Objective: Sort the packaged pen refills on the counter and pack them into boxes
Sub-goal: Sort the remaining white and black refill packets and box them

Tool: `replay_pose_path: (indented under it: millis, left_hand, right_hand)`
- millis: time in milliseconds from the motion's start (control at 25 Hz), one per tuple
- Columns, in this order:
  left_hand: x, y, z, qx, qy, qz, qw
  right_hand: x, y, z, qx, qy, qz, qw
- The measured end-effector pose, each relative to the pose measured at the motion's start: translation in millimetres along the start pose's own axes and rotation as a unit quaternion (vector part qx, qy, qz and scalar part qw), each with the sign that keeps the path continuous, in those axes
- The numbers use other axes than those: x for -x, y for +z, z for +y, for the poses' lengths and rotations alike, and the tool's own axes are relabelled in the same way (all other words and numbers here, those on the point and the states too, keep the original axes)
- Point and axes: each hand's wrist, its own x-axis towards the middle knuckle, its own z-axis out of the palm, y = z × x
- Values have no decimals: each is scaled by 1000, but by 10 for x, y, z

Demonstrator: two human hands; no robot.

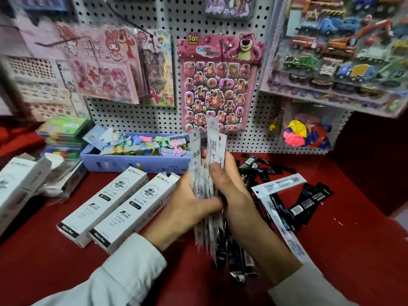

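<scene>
1. Pen refills in white packets (204, 184) stand as a fanned bundle between your two hands, upright above the near middle of the red counter (353, 250); two packets poke up taller than the others.
2. Your left hand (187, 206) grasps the bundle from the left, thumb across its front; your right hand (227, 182) clasps it from the right, fingers curled round the packets.
3. I judge the step in hand to be gathering and squaring the white packets, with the packing not yet begun.
4. Next, you need the packet ends level, then the bundle turned to line up with a box mouth and slid in lengthwise. Uneven ends would likely catch on the flaps.
5. Two white refill boxes (106, 206) lie side by side just left of your hands, and the right one (136, 213) shows raised flaps at its far end, so it looks the readier target.
6. A third white box (19, 184) lies at the far left edge, partly cut off.
7. Two loose white packets (280, 184) lie crossed to the right of your hands.
8. Black refill packets (309, 204) are scattered right of and beneath your hands. They overlap too much to count, as do the packets in the bundle.
9. One lilac tray (132, 162) of coloured items sits far behind the boxes.
</scene>
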Motion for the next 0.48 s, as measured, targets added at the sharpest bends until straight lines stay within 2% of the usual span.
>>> replay_pose_path:
  millis: [80, 280, 400, 480]
  left_hand:
    - [-102, -96, 32, -10, 47, 13, 999]
    - [-108, -57, 0, -88, 98, 78, 988]
    - [-199, -135, -10, -90, 144, 86, 982]
    - [-201, -233, -152, -90, 127, 84, 984]
  right_hand:
    - [-120, 32, -46, -6, -25, -12, 1000]
    - [-157, 114, 115, -28, 24, -14, 999]
    - [-122, 114, 196, -64, 10, -41, 997]
    - [-125, 108, 232, -75, 21, -38, 996]
